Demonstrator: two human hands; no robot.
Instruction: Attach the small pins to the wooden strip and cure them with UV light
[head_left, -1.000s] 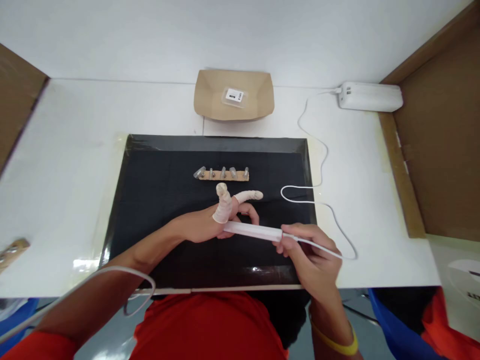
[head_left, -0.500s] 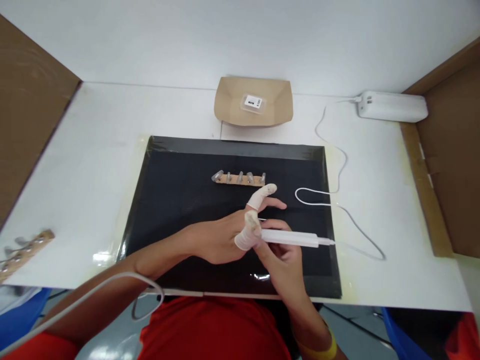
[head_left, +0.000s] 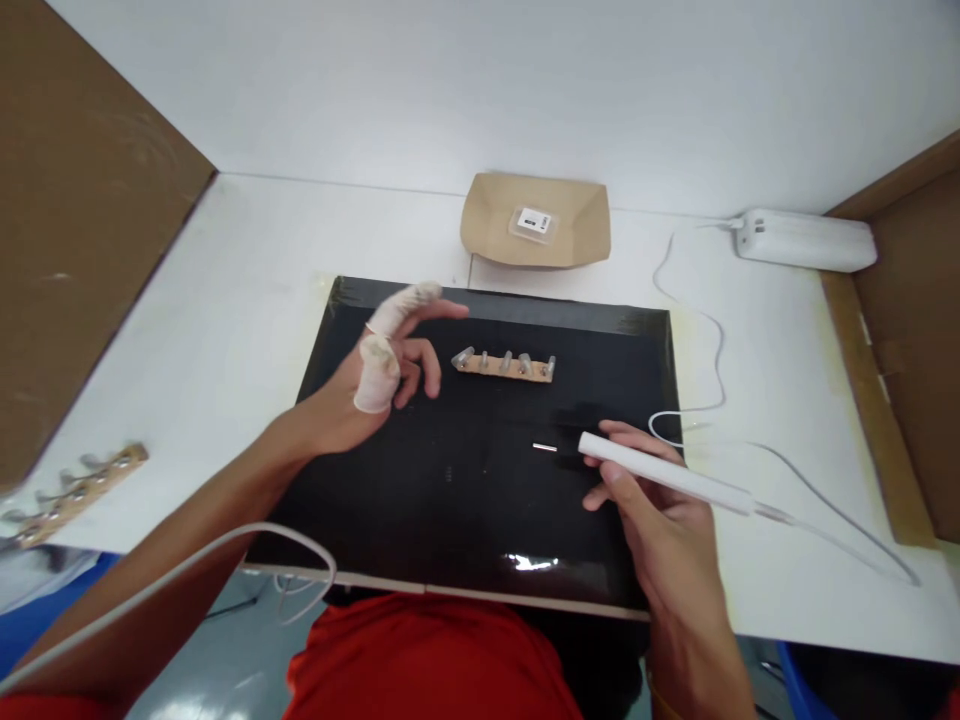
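Note:
My right hand (head_left: 667, 520) is wrapped round a white pen-shaped nail drill (head_left: 667, 473), whose cord leaves its right end. Off the drill's left end, a small metal pin, perhaps a drill bit (head_left: 544, 447), lies on the black mat (head_left: 420, 520). My left hand (head_left: 382, 370) is raised over the mat's left part, fingers apart and empty. Pale finger cots cover its thumb and index finger. Just right of it lies a wooden strip (head_left: 510, 368) carrying several clear nail tips.
Behind the mat stands a brown paper tray (head_left: 480, 245) with a small clear plastic box (head_left: 534, 224) in it. A white power unit (head_left: 806, 240) sits at the back right, a thin white cord (head_left: 722, 350) near it. Another strip with nail tips (head_left: 82, 495) lies at far left.
My hands have parted: the left has moved left and away from the drill, the right has carried the drill to the right. The metal pin now shows on the mat.

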